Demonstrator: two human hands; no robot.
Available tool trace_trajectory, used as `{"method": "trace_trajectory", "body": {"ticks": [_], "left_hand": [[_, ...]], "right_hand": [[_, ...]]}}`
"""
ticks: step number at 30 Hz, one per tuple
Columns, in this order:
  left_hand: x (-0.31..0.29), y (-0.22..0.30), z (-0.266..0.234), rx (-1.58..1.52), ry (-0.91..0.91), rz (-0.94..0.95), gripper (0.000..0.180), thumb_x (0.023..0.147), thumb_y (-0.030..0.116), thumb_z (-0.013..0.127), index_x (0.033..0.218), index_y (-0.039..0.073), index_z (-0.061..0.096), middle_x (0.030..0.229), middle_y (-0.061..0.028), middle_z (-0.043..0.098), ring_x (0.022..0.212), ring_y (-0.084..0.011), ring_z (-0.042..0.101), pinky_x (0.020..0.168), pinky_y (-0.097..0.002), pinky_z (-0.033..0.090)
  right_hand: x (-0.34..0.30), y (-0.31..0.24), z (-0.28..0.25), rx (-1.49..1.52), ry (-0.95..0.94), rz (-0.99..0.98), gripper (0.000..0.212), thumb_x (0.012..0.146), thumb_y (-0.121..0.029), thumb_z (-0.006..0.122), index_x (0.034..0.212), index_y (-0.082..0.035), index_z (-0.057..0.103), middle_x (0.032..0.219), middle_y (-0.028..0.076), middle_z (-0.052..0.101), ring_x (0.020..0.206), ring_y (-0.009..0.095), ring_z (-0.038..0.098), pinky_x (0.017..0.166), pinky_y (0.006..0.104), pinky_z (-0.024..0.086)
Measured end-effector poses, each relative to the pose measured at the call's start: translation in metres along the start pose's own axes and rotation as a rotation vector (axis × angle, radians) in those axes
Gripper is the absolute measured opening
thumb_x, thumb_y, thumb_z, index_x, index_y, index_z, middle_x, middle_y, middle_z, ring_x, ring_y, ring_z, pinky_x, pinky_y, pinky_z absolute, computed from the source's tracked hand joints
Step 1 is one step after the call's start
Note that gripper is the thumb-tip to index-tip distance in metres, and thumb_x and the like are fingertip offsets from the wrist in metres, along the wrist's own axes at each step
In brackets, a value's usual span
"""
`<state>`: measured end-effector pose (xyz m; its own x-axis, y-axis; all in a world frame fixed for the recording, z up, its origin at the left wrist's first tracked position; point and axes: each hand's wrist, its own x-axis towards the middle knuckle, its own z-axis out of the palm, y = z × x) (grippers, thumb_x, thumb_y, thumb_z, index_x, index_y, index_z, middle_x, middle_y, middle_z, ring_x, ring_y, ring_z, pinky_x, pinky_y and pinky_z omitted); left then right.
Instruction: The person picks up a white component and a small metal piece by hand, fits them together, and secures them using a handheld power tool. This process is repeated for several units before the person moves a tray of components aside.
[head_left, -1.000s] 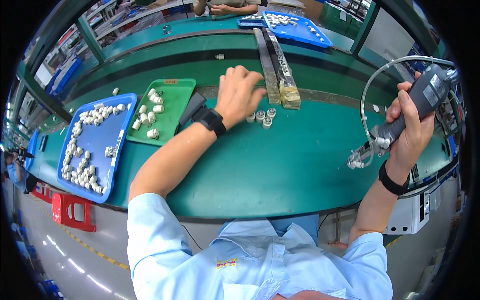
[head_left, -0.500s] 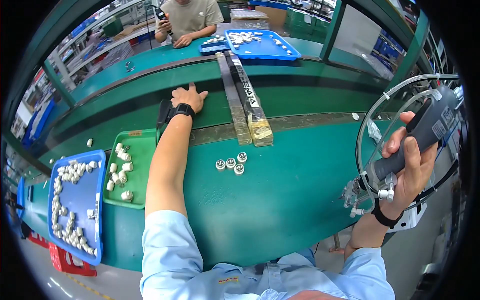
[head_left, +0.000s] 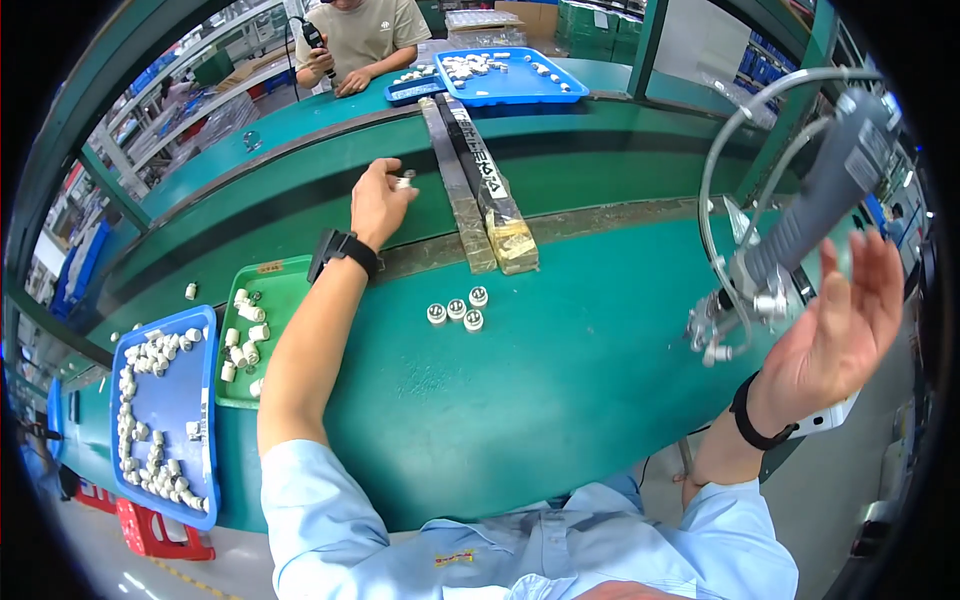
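The green table (head_left: 560, 410) carries everything nearest the hands: a blue tray (head_left: 182, 395) of white fittings toward its left end and, just beside that, a smaller green tray (head_left: 282, 288). Above the table's right end is a grey handheld driver (head_left: 830, 185) with hoses; it looks stiff and fairly heavy, best taken round its ribbed barrel, clear of the tubing. The right hand (head_left: 838, 330) is just beside it, spread open and gripping nothing; whether a fingertip brushes the barrel I cannot tell. Past the table's far edge, the left hand (head_left: 377, 208) pinches a small white fitting (head_left: 404, 182) between thumb and fingertips. That should be light, rigid and perhaps slick, best held by its round sides. Four white fittings (head_left: 456, 309) stand clustered toward the far edge.
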<state>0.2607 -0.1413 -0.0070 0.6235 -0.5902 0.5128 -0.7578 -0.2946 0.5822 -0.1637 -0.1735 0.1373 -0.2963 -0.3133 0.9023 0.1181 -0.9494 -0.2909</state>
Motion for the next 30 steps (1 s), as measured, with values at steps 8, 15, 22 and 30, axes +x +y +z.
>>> {"method": "trace_trajectory", "body": {"ticks": [8, 15, 22, 30], "left_hand": [[-0.136, 0.120, -0.075, -0.849, -0.509, -0.047, 0.035, 0.078, -0.004, 0.077, 0.112, 0.000, 0.067, 0.093, -0.0014, 0.067, 0.082, -0.0065, 0.062, 0.074, -0.0224, 0.052], [-0.208, 0.150, -0.095, -0.946, -0.588, -0.089, 0.042, 0.077, -0.004, 0.079, 0.115, 0.001, 0.065, 0.098, -0.0025, 0.065, 0.082, -0.0066, 0.061, 0.072, -0.0232, 0.052], [-0.231, 0.150, -0.094, -0.765, -0.580, 0.111, 0.040, 0.079, -0.001, 0.079, 0.116, 0.002, 0.064, 0.097, -0.0052, 0.063, 0.080, -0.0095, 0.060, 0.070, -0.0255, 0.052], [-0.238, 0.163, -0.100, -0.812, -0.642, 0.139, 0.033, 0.088, -0.003, 0.071, 0.118, 0.002, 0.057, 0.101, -0.0045, 0.062, 0.092, -0.0103, 0.062, 0.081, -0.0256, 0.053]], "right_hand": [[-0.054, -0.045, -0.023, 0.075, -0.755, -0.032, 0.027, 0.080, 0.005, 0.075, 0.105, -0.001, 0.066, 0.095, 0.012, 0.066, 0.081, 0.023, 0.065, 0.067, 0.0320, 0.054], [-0.114, -0.047, -0.014, 0.205, -0.874, 0.482, 0.025, 0.080, 0.004, 0.075, 0.104, 0.002, 0.067, 0.097, 0.013, 0.066, 0.084, 0.020, 0.065, 0.070, 0.0290, 0.055], [-0.142, -0.044, -0.022, 0.154, -0.884, 0.472, 0.017, 0.082, 0.005, 0.073, 0.098, 0.001, 0.069, 0.090, 0.012, 0.068, 0.079, 0.020, 0.066, 0.067, 0.0288, 0.054], [-0.135, -0.045, -0.031, -0.027, -0.811, 0.061, 0.019, 0.076, 0.007, 0.075, 0.091, -0.001, 0.069, 0.084, 0.011, 0.067, 0.070, 0.025, 0.065, 0.058, 0.0319, 0.050]]}}
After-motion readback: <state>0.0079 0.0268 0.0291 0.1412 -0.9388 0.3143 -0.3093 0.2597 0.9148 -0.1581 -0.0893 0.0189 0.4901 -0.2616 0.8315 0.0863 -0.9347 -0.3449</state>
